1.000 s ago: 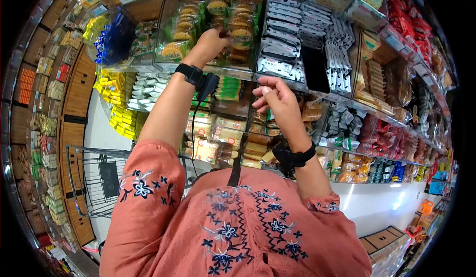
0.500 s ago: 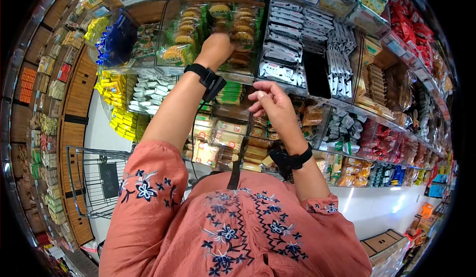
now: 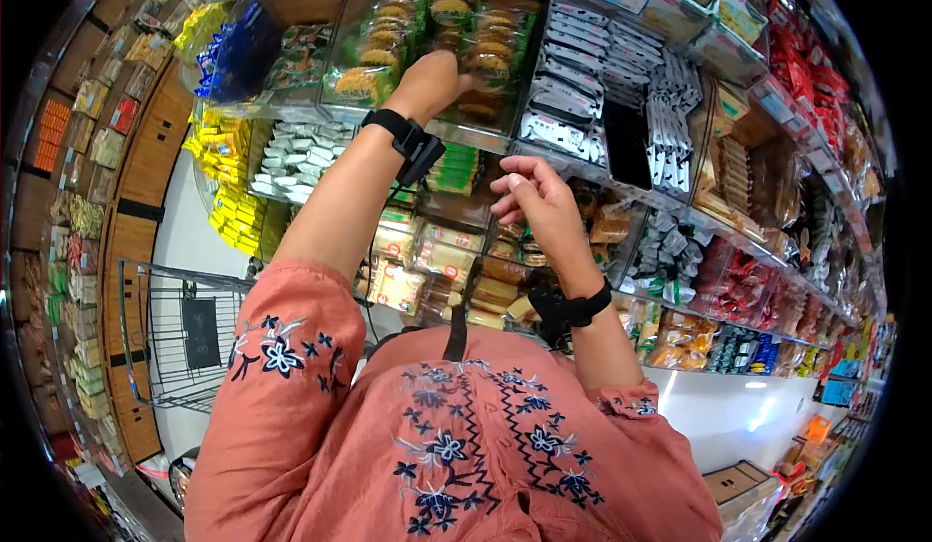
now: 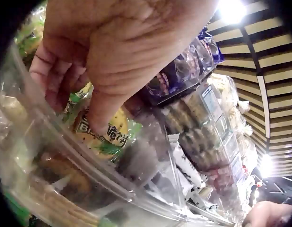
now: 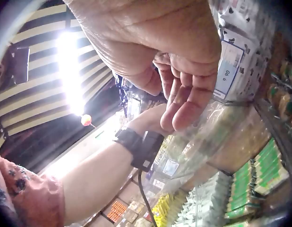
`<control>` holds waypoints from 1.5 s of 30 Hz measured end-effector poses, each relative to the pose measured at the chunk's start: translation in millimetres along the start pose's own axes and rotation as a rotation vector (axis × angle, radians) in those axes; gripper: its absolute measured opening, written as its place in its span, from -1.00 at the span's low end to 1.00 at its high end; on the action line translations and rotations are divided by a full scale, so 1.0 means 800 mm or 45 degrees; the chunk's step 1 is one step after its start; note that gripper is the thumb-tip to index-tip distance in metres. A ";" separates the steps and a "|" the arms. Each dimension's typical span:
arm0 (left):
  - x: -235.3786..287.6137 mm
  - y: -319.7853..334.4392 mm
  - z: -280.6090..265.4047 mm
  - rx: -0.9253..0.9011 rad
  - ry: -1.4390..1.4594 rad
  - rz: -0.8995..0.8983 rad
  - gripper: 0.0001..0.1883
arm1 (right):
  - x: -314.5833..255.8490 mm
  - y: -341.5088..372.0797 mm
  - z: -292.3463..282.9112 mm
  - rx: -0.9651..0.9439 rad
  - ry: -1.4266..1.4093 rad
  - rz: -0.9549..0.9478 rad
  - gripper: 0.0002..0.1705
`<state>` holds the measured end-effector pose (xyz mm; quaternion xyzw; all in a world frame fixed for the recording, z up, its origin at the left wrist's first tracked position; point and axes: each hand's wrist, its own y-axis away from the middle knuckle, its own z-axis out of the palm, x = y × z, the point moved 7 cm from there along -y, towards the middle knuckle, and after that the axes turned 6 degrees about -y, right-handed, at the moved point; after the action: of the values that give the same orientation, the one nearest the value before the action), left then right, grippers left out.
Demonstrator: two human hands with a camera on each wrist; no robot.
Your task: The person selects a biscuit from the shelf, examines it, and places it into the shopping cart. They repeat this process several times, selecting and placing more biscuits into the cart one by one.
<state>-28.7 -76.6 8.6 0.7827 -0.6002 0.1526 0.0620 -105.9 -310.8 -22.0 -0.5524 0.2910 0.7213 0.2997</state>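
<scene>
In the head view my left hand (image 3: 432,86) reaches into a clear bin of round biscuits in green-edged wrappers (image 3: 357,83). The left wrist view shows its thumb lying across the face of one biscuit packet (image 4: 110,142), with the fingers bent at the packet's far edge. Clear plastic of the bin's front wall (image 4: 84,153) crosses below that packet. My right hand (image 3: 544,197) hovers before the shelf edge, right of the left wrist. Its fingers are loosely bent and hold nothing, as the right wrist view also shows.
Right of the biscuits, a bin holds white-and-black packets (image 3: 568,76) with a dark phone-like slab (image 3: 626,144) standing among them. Lower shelves carry green-banded packs (image 3: 451,168) and white packets (image 3: 301,154). A wire shopping cart (image 3: 199,333) stands at the left.
My left hand has turned so that its back faces up, and it has moved slightly right. The shelf has shifted a little in the head view. My right hand stays nearly in place.
</scene>
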 end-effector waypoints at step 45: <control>-0.576 0.832 0.477 -0.590 0.738 -1.840 -0.17 | 0.371 0.062 0.318 -0.709 0.461 1.288 -0.69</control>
<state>-711.5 59.4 -553.8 0.8736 0.0771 0.1434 0.4586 -364.1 -119.0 -249.9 -0.5171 0.3642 0.7181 -0.2904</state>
